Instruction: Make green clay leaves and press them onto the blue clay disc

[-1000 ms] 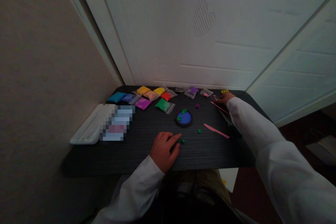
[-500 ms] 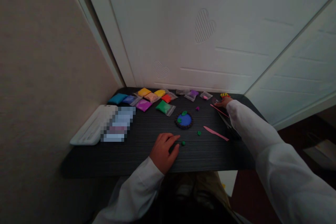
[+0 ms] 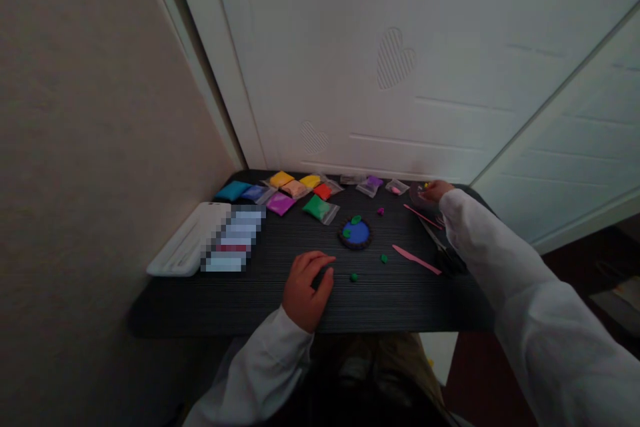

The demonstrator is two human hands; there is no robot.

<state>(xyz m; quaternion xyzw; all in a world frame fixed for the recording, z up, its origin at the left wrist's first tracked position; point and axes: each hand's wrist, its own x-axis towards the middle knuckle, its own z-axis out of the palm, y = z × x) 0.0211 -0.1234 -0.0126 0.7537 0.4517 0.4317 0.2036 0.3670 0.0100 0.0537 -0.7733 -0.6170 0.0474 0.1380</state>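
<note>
My left hand [image 3: 306,290] rests over the table's front half with thumb and fingers apart, holding nothing. Just right of it lies a small green clay ball [image 3: 354,277], and beyond that a flat green clay piece [image 3: 384,258]. A blue clay disc [image 3: 356,233] with a dark beaded rim carries two green leaf-like pieces. At the back right, my right hand [image 3: 438,191] has its fingers closed beside a clear round item [image 3: 416,195]. Small yellow bits [image 3: 427,185] show by the fingertips; what the fingers hold is too small to make out.
A pink clay knife [image 3: 416,259], a thin pink tool [image 3: 423,216] and scissors [image 3: 440,244] lie at the right. Coloured clay packets, including a green one [image 3: 318,208], line the back. A white tray [image 3: 186,240] and a blurred-out item stand left. Walls border the table.
My right hand has shifted slightly at the clear round item, and more of that item and the scissors shows. My left hand has drawn a little away from the green ball. The view tilted slightly.
</note>
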